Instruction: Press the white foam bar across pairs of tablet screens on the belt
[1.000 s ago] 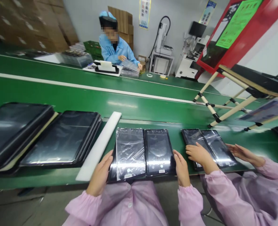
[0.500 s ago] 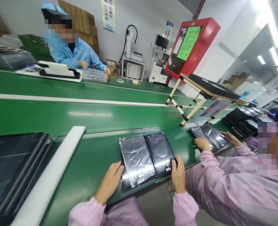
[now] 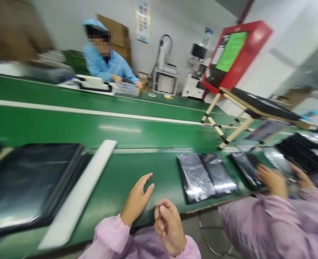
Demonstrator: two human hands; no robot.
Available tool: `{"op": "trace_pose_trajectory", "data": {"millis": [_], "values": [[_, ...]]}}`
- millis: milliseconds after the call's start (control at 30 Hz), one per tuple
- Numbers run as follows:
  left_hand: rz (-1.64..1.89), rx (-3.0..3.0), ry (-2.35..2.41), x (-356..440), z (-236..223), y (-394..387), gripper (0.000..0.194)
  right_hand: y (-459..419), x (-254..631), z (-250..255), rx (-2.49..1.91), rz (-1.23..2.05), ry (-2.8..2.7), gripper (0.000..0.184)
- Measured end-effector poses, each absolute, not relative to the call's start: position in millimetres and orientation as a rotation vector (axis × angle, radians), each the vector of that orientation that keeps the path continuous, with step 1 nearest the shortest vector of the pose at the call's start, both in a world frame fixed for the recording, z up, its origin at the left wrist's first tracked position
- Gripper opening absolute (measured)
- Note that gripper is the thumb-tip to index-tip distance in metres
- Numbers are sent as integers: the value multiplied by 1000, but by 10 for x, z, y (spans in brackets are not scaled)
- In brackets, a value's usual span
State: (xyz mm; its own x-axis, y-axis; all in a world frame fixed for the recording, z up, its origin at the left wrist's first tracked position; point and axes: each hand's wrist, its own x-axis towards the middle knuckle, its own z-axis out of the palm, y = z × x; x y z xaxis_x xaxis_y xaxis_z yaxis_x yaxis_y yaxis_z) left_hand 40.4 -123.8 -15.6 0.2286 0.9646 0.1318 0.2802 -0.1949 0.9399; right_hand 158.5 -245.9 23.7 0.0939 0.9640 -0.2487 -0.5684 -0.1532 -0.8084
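Observation:
My left hand [image 3: 137,198] is held over the green bench [image 3: 137,163], thumb and fingers apart, with nothing in it. Close beside it, at the bench's front edge, my right hand [image 3: 170,226] is loosely curled, thumb against the fingers; no object shows in it. To the right of both hands, and touching neither, a pair of flat black screen panels in clear film lies side by side: a left panel [image 3: 195,176] and a right panel [image 3: 219,174]. Both carry bright reflections.
On the left, a white foam strip [image 3: 80,194] lies beside a stack of dark flat panels [image 3: 32,183]. At right, a co-worker's hands [image 3: 273,180] are at another dark panel [image 3: 246,167]. Behind stands a pipe-frame stand [image 3: 235,131]. A person in blue [image 3: 105,66] sits across the bench.
Both hands have let go of the panel pair and come together to its left. The pair now lies farther right, near the co-worker. The view has shifted left.

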Motion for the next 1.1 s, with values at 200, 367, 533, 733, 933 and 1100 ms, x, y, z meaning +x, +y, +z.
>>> {"op": "trace_pose_trajectory", "data": {"millis": [200,367,533,733,933,1100], "values": [[1284,1678,1818,-1078,-32,-1895,37,-1931,1081,-88,-1231,1062,-1438,34],[1695,1208,2123,-1622,-127,-2256,33,-1544,584,-214,-1040,881,-1892,35],[2039,461,2182,-2727,67,-1897,52,-1510,-57,-390,-913,523,-2188,52],[1972,309,2091,-3941,438,-1351,41,-1521,-359,-772,-960,344,-2161,73],[1666,469,2043,-4322,613,-1289,34,-1366,160,-1030,-979,297,-2224,56],[1514,840,2111,-4394,700,-1435,38,-1349,374,-1029,-999,287,-2169,56]]}}
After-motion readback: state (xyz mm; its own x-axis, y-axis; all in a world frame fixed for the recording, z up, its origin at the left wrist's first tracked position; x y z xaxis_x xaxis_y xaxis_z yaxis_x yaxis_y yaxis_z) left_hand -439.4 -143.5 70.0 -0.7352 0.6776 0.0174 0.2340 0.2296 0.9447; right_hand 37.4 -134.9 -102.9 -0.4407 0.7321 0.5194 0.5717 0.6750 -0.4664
